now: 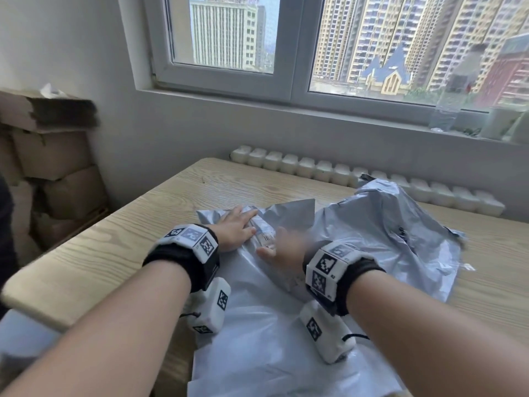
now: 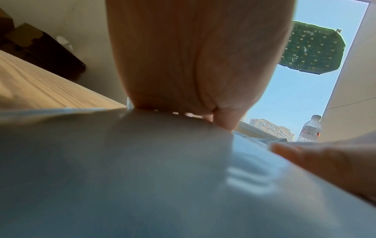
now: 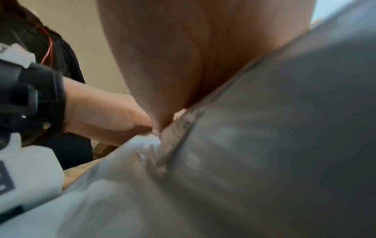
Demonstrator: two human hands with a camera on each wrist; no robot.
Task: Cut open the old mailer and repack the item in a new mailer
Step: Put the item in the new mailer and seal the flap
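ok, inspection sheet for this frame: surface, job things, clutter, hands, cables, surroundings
Surface: wooden table, mostly covered by mailers.
Job's things: smooth grey mailer lying flat near the person; crumpled grey mailer lying open to the right; labelled strip between the hands, item not visible.
Clutter: nothing seen on the table.
Hands: left hand flat, pressing the mailer; right hand blurred, on the mailer.
Cables: nothing seen on the table.
Surroundings: window, radiator, cardboard boxes, bottle on the sill.

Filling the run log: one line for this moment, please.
stage: repacking | left hand: flat on new mailer | right hand: blurred, on mailer | old mailer: crumpled aside
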